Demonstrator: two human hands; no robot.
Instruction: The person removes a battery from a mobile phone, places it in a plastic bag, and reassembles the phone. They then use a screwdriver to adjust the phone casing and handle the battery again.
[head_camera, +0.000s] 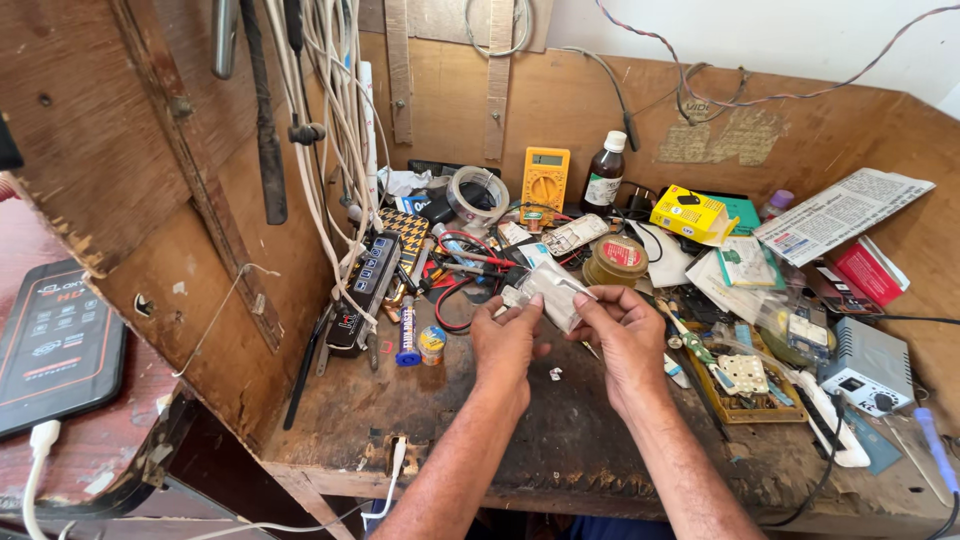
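Both my hands meet over the middle of a dark, worn workbench (560, 440). My left hand (503, 345) and my right hand (625, 335) pinch a small clear plastic packet (552, 290) from either side, holding it just above the bench. What is inside the packet is too small to make out. A tiny white scrap (555, 374) lies on the bench below my hands.
A yellow multimeter (545, 183), tape roll (478, 196), brown bottle (604, 172), round tin (616, 260), yellow box (688, 212), red and black leads, a blue tube (407, 330) and circuit boards crowd the back and right. Cables hang at left. A phone (58, 345) charges on the far left.
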